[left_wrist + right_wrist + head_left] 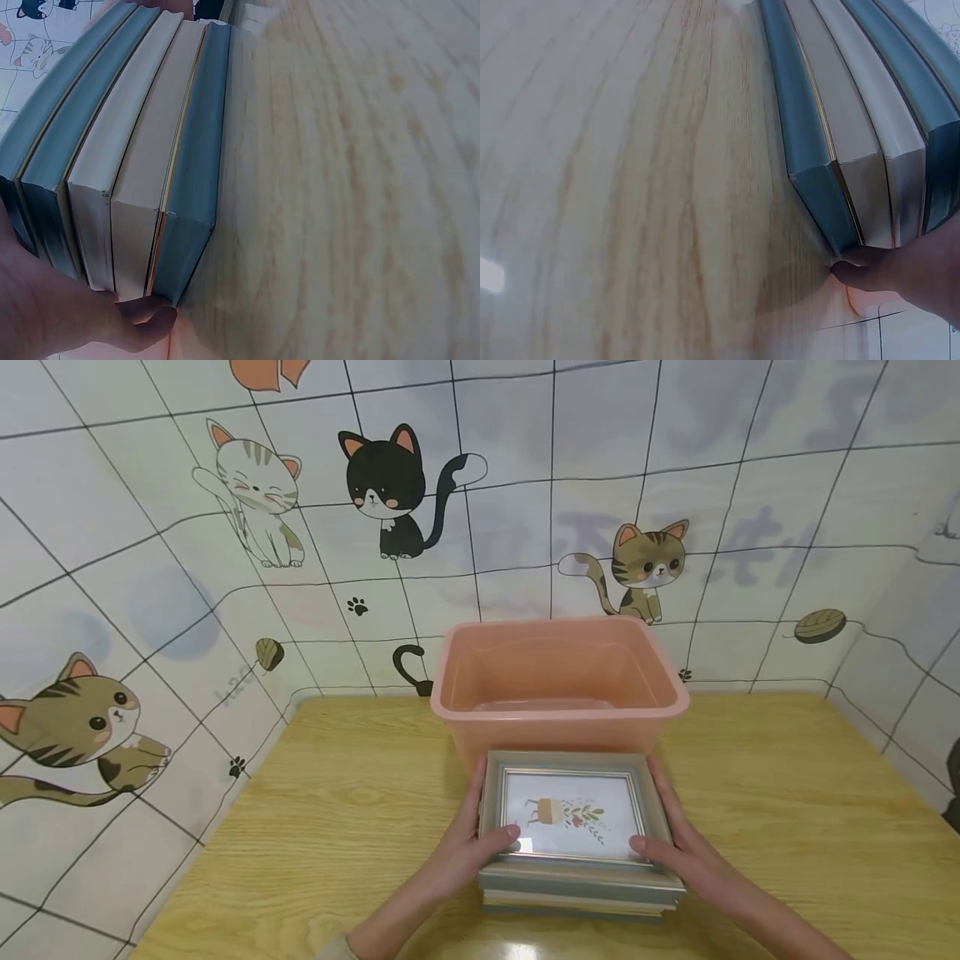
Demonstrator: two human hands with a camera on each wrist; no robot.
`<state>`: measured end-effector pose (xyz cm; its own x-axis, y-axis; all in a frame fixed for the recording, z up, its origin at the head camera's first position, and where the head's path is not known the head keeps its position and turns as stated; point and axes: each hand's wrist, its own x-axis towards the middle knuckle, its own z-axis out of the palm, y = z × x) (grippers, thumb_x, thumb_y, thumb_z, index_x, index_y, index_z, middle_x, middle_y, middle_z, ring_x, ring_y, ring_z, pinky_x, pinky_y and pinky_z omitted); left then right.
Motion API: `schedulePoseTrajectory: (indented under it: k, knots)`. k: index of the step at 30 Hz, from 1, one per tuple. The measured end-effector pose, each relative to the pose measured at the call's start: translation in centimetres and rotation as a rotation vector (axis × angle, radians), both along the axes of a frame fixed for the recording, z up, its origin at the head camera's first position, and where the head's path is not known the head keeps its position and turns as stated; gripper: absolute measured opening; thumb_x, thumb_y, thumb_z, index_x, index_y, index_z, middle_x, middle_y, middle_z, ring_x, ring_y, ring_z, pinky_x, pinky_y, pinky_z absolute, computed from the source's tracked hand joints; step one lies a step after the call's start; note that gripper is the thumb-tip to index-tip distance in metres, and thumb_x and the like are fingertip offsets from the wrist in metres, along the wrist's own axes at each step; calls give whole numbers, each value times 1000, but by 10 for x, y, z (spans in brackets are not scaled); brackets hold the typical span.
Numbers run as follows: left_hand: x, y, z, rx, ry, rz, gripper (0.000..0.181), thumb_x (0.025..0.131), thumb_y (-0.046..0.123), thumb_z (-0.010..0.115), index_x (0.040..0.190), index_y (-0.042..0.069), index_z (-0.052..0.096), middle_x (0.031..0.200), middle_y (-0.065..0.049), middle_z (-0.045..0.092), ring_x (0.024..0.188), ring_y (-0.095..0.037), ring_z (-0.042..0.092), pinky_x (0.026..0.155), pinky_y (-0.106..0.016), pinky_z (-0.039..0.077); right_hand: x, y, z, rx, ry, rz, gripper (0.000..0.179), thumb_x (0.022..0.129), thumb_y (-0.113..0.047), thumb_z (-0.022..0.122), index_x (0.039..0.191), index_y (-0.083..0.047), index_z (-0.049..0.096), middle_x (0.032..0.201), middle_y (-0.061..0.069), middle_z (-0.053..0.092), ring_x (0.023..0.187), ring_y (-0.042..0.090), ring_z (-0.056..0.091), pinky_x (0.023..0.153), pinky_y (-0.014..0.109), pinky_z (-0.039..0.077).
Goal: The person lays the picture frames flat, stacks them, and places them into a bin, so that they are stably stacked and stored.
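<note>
A stack of several picture frames, grey-blue, cream and white at the edges, is between my two hands at the table's middle. The top picture frame shows a drawing of a plant in a pot under its glass. My left hand grips the left side, thumb over the top. On the right side my right hand grips likewise. Both wrist views show fingertips at the lowest frame's corner, by the left hand and the right hand. Whether the stack touches the table cannot be told.
Right behind the stack stands a pink plastic basin, with no contents visible inside. The wood-grain table reaches back to a tiled wall printed with cartoon cats. A dark object shows at the right edge.
</note>
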<state>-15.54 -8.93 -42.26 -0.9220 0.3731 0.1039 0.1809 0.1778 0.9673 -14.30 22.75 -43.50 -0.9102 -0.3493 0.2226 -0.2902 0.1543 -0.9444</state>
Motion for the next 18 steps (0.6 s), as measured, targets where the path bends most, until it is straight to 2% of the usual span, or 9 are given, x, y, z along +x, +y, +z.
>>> schedulePoseTrajectory:
  k: [3, 7, 10, 14, 18]
  knots:
    - [0, 2, -2, 14, 15, -1, 98, 97, 33, 64, 166, 23, -4, 170, -14, 8, 150, -39, 17, 114, -68, 18, 2, 1, -1, -16, -2, -12, 97, 97, -3, 56, 165, -24, -9, 168, 13, -21, 149, 32, -21, 99, 83, -12]
    - [2, 0, -3, 2, 52, -9, 98, 98, 36, 63, 166, 20, -5, 171, -14, 3, 152, -40, 11, 113, -71, 19, 6, 1, -2, -16, -23, -31, 96, 98, -5, 55, 165, -29, -9, 169, 10, -19, 150, 29, -19, 101, 82, -12]
    - [4, -2, -4, 15, 76, -16, 93, 101, 38, 60, 166, 20, -4, 171, -12, 1, 153, -41, 8, 112, -72, 20, 8, 0, -3, -37, -8, -25, 95, 98, -4, 53, 165, -32, -8, 169, 8, -19, 150, 22, -17, 102, 78, -14]
    - [8, -4, -7, 40, 92, -15, 88, 104, 39, 56, 166, 20, -3, 171, -11, 0, 152, -42, 6, 112, -72, 17, 12, -4, -7, -95, 40, -3, 92, 98, 1, 49, 166, -30, -6, 170, 6, -18, 150, 9, -13, 106, 66, -18]
    - [14, -4, -9, 37, 101, -8, 87, 104, 40, 56, 166, 23, -3, 172, -8, -1, 153, -40, 5, 112, -73, 14, 18, -9, -12, -134, 98, -11, 88, 98, 5, 44, 166, -25, -3, 171, -5, -13, 149, -1, -9, 111, 51, -20]
